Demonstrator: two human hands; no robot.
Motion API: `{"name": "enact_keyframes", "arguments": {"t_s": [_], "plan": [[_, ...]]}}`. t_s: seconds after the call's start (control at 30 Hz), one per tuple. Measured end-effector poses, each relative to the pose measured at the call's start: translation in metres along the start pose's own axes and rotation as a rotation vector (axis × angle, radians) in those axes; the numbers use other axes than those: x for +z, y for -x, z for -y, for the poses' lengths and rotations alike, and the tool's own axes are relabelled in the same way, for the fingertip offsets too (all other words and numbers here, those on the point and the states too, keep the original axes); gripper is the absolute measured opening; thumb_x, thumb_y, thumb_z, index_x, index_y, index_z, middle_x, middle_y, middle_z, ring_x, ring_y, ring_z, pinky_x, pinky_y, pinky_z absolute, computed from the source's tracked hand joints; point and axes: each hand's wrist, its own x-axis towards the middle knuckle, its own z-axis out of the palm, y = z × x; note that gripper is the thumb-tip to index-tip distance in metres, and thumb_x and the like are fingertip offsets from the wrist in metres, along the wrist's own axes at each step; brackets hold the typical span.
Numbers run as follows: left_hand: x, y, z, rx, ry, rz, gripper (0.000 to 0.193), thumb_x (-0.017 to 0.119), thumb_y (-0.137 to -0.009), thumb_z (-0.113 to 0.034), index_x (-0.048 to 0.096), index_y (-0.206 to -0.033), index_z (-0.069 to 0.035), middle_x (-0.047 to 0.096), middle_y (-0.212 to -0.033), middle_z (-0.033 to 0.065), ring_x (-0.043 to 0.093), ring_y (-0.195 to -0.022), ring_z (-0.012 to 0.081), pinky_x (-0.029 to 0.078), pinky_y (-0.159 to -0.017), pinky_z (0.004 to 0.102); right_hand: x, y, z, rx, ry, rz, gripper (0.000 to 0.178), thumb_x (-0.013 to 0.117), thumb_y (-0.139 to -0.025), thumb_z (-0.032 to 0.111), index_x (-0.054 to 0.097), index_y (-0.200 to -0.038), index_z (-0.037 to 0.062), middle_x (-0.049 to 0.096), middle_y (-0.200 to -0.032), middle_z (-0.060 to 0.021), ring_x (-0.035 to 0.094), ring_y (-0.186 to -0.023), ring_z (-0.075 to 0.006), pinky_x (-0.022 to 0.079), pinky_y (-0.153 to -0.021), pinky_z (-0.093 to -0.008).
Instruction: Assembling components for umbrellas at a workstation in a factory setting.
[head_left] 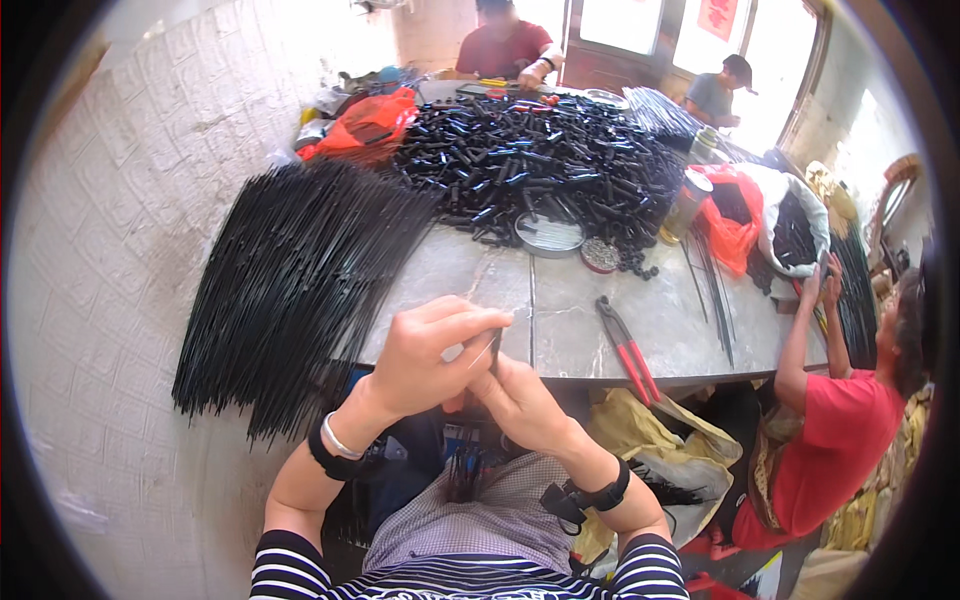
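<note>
My two hands meet over the near edge of the table. My left hand [425,352] is closed in a pinch, with a thin pale strip like a needle or wire [482,354] showing below its fingers. A short black piece [496,345] stands up from the closed fingers of my right hand [527,402], right beside the left fingertips. Its lower end is hidden in the hand. Beyond my hands lies red-handled pliers or cutters [628,350], apart from both. A round tin [548,236] with thin light pieces in it and a small dish of silvery bits [600,254] stand farther off.
A large heap of short black tubes [540,160] covers the table's far part. Long black rods [300,270] overhang its left edge. Red bags [370,125], a white sack [795,225] and a jar [686,207] stand around. A person in red [840,440] works at the right; two others sit beyond.
</note>
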Motion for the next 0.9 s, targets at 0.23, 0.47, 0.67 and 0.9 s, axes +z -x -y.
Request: {"name": "enact_keyframes", "arguments": {"t_s": [0.23, 0.47, 0.67, 0.9], "plan": [[-0.006, -0.004, 0.001, 0.041, 0.077, 0.115, 0.035, 0.065, -0.077, 0.002, 0.067, -0.112, 0.000, 0.067, -0.088, 0.0140, 0.066, -0.075, 0.0238, 0.053, -0.067, 0.0317, -0.014, -0.004, -0.011, -0.001, 0.034, 0.094, 0.028, 0.048, -0.102, 0.024, 0.055, -0.100, -0.0030, 0.067, -0.084, -0.0099, 0.065, -0.079, -0.0189, 0.051, -0.074, -0.0316], [-0.014, 0.003, 0.010, -0.097, 0.095, 0.075, 0.032, 0.072, -0.077, -0.003, 0.069, -0.108, 0.000, 0.070, -0.087, 0.0112, 0.067, -0.075, 0.0202, 0.054, -0.067, 0.0291, -0.067, -0.022, -0.017, 0.064, 0.143, 0.477, 0.072, 0.076, -0.081, 0.032, 0.043, -0.137, 0.0017, 0.058, -0.122, -0.0183, 0.058, -0.113, -0.0251, 0.048, -0.093, -0.0382], [-0.020, 0.006, 0.014, -0.130, 0.107, 0.001, 0.030, 0.075, -0.074, -0.002, 0.069, -0.104, 0.000, 0.072, -0.085, 0.0096, 0.067, -0.076, 0.0176, 0.053, -0.069, 0.0266, -0.158, -0.105, -0.057, 0.119, 0.703, -0.034, 0.026, 0.068, -0.085, 0.017, 0.068, -0.104, -0.0001, 0.071, -0.088, -0.0145, 0.068, -0.075, -0.0191, 0.053, -0.072, -0.0316], [-0.024, 0.013, 0.021, -0.199, 0.118, -0.076, 0.028, 0.076, -0.078, -0.006, 0.070, -0.105, -0.002, 0.070, -0.085, 0.0097, 0.064, -0.070, 0.0172, 0.051, -0.062, 0.0271, -0.132, -0.208, -0.099, -0.133, 1.042, -0.178, 0.018, 0.063, -0.081, 0.014, 0.072, -0.094, 0.0071, 0.070, -0.087, -0.0108, 0.066, -0.086, -0.0316, 0.053, -0.077, -0.0397]]}}
